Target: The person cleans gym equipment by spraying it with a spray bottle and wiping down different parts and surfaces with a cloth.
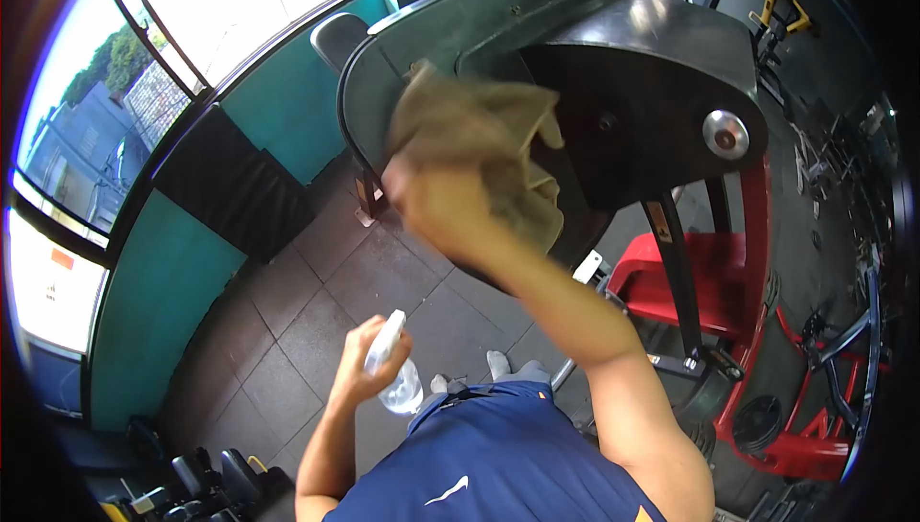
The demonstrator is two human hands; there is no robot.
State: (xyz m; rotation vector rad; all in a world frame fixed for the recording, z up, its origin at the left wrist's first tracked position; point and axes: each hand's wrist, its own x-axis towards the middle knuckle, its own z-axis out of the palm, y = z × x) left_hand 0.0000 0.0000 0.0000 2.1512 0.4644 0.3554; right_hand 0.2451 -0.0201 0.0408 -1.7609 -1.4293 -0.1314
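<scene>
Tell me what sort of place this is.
Most likely a gym: a machine with a red seat stands just ahead, a red and blue frame is at the right, and what look like dumbbells sit at the lower left.

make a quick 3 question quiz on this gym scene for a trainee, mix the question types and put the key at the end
1. What does the left hand hold?
a) a dumbbell
b) a spray bottle
c) a phone
2. True or false: the right hand is holding a brown cloth.
3. Fill in the colour: the seat of the machine beside the right arm is ____.

Key: 1 b; 2 true; 3 red
</scene>
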